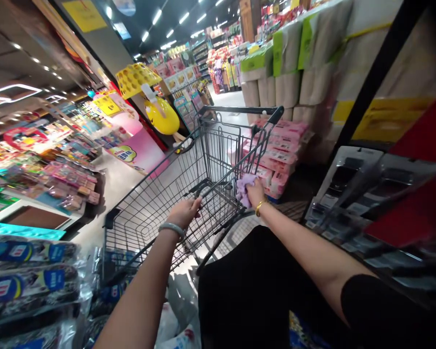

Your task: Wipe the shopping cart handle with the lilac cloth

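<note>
A dark wire shopping cart (167, 194) lies tipped on its side in a shop aisle, its handle (240, 110) at the far end. My left hand (185, 212) is closed round a wire of the cart's frame; a pale bangle is on that wrist. My right hand (255, 193) presses a crumpled lilac cloth (244, 189) against the cart's upper side bar, fingers closed on the cloth. A gold bracelet is on my right wrist.
Stacked pink packages (281, 145) sit just beyond the cart on the right. Tall paper-roll packs (298, 63) rise behind them. Display shelves of goods (51, 169) line the left, with packets (25, 281) close at lower left. Grey packaged items (349, 189) hang on the right.
</note>
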Motion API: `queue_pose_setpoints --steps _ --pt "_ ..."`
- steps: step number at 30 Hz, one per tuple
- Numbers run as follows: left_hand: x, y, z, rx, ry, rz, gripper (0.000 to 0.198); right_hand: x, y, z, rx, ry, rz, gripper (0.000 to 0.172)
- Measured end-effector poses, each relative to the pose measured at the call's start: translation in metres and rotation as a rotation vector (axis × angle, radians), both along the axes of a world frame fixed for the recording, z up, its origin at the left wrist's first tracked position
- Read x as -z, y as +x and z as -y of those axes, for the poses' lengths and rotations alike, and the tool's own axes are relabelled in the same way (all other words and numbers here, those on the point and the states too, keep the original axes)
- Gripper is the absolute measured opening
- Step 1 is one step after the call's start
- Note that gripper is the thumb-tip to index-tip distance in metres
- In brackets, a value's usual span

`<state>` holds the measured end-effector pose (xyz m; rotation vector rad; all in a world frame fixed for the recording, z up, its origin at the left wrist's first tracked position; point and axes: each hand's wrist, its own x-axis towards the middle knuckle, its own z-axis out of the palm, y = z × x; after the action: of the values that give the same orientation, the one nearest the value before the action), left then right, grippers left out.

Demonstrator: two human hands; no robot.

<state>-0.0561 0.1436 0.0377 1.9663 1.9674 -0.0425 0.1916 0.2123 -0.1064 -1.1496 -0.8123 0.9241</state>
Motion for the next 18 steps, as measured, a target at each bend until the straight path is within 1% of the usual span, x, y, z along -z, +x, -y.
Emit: queue_pose_setpoints --steps 2,4,6,8,10,13,15,18 --pt "0.002 -0.004 -0.005 -0.008 -0.010 -0.007 0.076 0.012 -0.015 0.007 0.029 -0.047 0.010 0.013" --pt "0.005 -0.009 -0.011 -0.011 -0.021 -0.015 0.077 0.016 -0.030 0.012 0.042 -0.066 0.021 0.013" --pt "0.007 -0.014 -0.017 -0.012 -0.020 -0.027 0.077 0.015 -0.042 0.016 0.042 -0.034 0.040 0.016" --pt "0.009 -0.018 -0.022 -0.016 -0.012 -0.047 0.077 0.016 -0.052 0.018 0.041 0.049 0.092 0.018" --pt "0.009 -0.019 -0.024 -0.007 0.001 -0.072 0.075 0.021 -0.062 0.021 0.035 0.114 0.144 0.019" --pt "0.007 -0.020 -0.025 0.009 0.019 -0.119 0.070 0.031 -0.073 0.026 0.009 0.080 0.170 0.019" --pt "0.007 -0.021 -0.025 0.014 0.027 -0.139 0.067 0.028 -0.077 0.028 0.010 0.072 0.191 0.017" --pt "0.006 -0.021 -0.026 0.016 0.046 -0.155 0.066 0.006 -0.079 0.029 0.021 0.174 0.241 0.010"
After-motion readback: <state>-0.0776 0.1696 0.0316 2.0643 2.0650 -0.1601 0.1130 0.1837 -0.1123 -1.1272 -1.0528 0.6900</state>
